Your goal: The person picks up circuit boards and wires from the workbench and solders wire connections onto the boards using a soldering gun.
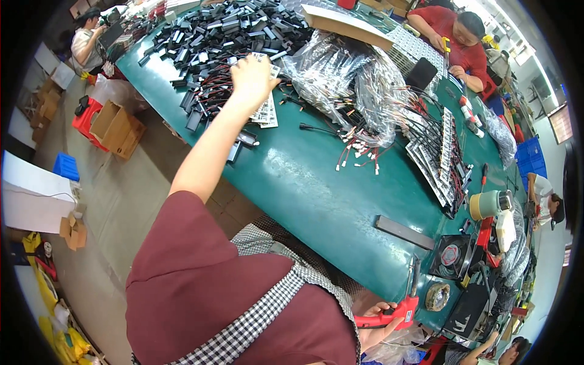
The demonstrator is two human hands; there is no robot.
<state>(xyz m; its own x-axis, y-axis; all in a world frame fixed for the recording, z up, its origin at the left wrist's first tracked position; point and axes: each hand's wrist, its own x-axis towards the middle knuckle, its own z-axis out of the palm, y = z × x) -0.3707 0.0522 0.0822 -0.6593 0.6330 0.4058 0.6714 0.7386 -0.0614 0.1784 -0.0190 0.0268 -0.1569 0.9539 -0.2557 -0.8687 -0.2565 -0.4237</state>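
My left arm stretches across the green table (304,188). At its far end my left hand (250,79) is closed over pale circuit board panels (266,115), its fingertips partly hidden. Black rectangular housings with red and black wires (210,91) lie against that hand. Down at the near right, my right hand (384,321) wraps round the handle of a red soldering gun (406,311), whose metal tip points away from me over the table edge.
A large pile of black housings (237,30) covers the far left. Clear plastic bags of wired connectors (340,73) lie mid-table, beside more circuit board panels (432,170). A dark bar (404,232), a small fan (451,254) and a tape roll (437,297) lie nearer. A co-worker in red (468,55) works opposite.
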